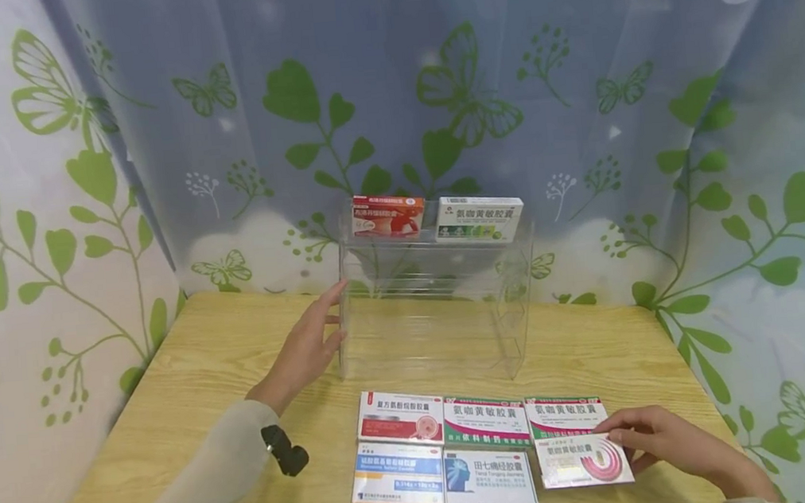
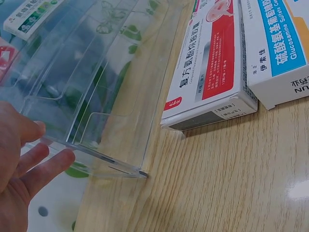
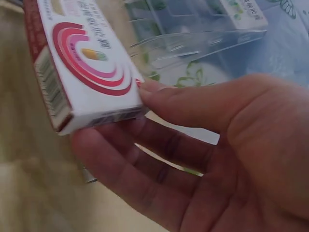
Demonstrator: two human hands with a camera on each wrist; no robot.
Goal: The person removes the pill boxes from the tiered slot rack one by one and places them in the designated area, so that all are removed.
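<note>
My right hand (image 1: 667, 444) pinches the right end of a white box with pink arcs (image 1: 583, 462), thumb on top and fingers beneath in the right wrist view. The held box overlaps the lower part of a green and pink box (image 1: 566, 413). My left hand (image 1: 306, 346) is at the left side of a clear stepped rack (image 1: 441, 360), its fingertips at the side panel. On the rack's top tier stand a red box (image 1: 388, 217) and a white-green box (image 1: 479, 219).
Left of the held box lie a red-white box (image 1: 400, 417), another green and pink box (image 1: 485, 421), a blue-white box (image 1: 397, 478) and a box with a blue head picture (image 1: 490, 483). A patterned curtain (image 1: 388, 85) surrounds the wooden table (image 1: 237, 330).
</note>
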